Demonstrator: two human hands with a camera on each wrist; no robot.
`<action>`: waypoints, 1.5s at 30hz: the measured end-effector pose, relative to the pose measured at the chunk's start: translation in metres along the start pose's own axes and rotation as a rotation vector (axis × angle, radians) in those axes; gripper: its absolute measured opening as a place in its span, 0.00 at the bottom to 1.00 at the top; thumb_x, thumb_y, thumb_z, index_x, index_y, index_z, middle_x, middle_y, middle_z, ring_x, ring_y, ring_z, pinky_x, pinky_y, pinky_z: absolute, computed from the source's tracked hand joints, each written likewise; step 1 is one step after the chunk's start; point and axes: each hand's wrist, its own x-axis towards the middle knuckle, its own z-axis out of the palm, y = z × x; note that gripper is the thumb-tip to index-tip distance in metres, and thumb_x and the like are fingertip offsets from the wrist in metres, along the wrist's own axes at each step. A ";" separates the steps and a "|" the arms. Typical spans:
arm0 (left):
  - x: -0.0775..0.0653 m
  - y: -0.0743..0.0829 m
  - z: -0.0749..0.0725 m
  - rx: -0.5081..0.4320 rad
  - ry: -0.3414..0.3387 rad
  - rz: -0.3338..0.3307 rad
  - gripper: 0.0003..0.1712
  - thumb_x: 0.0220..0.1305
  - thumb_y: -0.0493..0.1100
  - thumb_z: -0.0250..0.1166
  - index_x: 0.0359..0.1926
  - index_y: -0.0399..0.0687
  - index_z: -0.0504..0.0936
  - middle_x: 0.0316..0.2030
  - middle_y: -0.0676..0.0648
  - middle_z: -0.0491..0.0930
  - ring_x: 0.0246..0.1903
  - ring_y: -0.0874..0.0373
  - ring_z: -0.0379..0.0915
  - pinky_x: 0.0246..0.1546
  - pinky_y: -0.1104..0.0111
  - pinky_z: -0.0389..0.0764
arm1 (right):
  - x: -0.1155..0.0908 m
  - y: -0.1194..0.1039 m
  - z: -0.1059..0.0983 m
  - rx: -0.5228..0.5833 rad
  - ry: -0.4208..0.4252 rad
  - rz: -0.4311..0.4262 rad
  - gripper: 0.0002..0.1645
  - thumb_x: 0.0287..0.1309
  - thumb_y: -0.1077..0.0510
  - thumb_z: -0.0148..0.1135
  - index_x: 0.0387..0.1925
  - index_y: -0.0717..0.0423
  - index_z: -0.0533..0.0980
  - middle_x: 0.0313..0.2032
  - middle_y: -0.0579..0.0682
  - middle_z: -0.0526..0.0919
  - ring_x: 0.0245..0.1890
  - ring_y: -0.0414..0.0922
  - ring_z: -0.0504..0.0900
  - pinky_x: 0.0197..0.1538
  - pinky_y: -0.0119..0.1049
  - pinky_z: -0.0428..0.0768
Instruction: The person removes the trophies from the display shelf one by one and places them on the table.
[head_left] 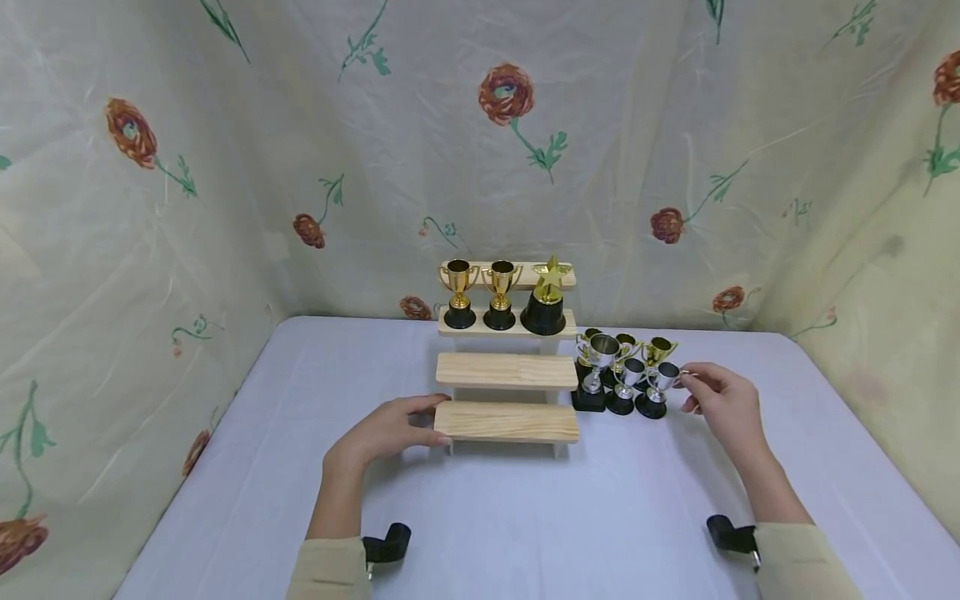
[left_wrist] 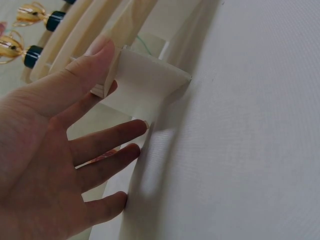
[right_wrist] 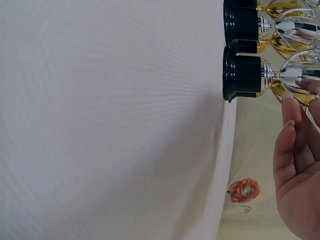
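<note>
My left hand (head_left: pixel 386 431) holds the left end of the lowest board of a stepped wooden display rack (head_left: pixel 506 421). In the left wrist view the thumb (left_wrist: pixel 100 47) lies on the board's end, the index finger goes behind it, and the other fingers stretch out below. At the right, my right hand (head_left: pixel 726 408) pinches the handle of a small silver trophy cup (head_left: pixel 665 377) with a black base. That base (right_wrist: pixel 245 75) stands upright at the table surface in the right wrist view.
Two gold trophy cups (head_left: pixel 500 282) and a gold star trophy (head_left: pixel 550 287) stand on an upper board. Beside the rack's right end are a larger silver cup (head_left: pixel 602 350), another small silver cup (head_left: pixel 630 372) and several gold cups (head_left: pixel 660 348), tightly grouped. A floral curtain (head_left: pixel 585 108) surrounds the white table (head_left: pixel 487 525).
</note>
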 end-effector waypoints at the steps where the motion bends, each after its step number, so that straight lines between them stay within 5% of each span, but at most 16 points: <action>1: 0.000 0.000 0.000 0.000 0.000 0.001 0.40 0.49 0.60 0.77 0.65 0.70 0.76 0.65 0.54 0.75 0.69 0.52 0.65 0.68 0.47 0.66 | 0.000 0.000 0.000 0.000 -0.002 0.005 0.15 0.69 0.60 0.58 0.51 0.68 0.78 0.27 0.25 0.82 0.18 0.38 0.81 0.27 0.31 0.82; 12: 0.001 0.000 -0.001 0.009 -0.009 0.009 0.40 0.49 0.61 0.76 0.65 0.71 0.75 0.64 0.54 0.75 0.69 0.52 0.65 0.67 0.47 0.67 | 0.002 0.001 0.000 0.023 -0.018 0.026 0.16 0.69 0.62 0.58 0.51 0.69 0.77 0.26 0.30 0.84 0.18 0.37 0.81 0.26 0.33 0.82; 24: 0.002 0.001 -0.002 0.007 -0.010 0.015 0.41 0.49 0.62 0.76 0.65 0.70 0.75 0.64 0.54 0.76 0.68 0.52 0.66 0.67 0.47 0.67 | 0.001 0.005 -0.002 0.002 -0.056 0.015 0.18 0.69 0.60 0.58 0.54 0.68 0.75 0.24 0.19 0.80 0.19 0.40 0.83 0.27 0.34 0.83; 45: 0.000 0.000 -0.001 0.000 -0.003 -0.004 0.41 0.48 0.62 0.77 0.65 0.71 0.75 0.64 0.54 0.75 0.69 0.51 0.64 0.68 0.46 0.66 | -0.005 0.006 -0.009 -0.057 0.030 -0.048 0.19 0.65 0.56 0.64 0.52 0.63 0.79 0.25 0.20 0.80 0.24 0.31 0.83 0.26 0.27 0.80</action>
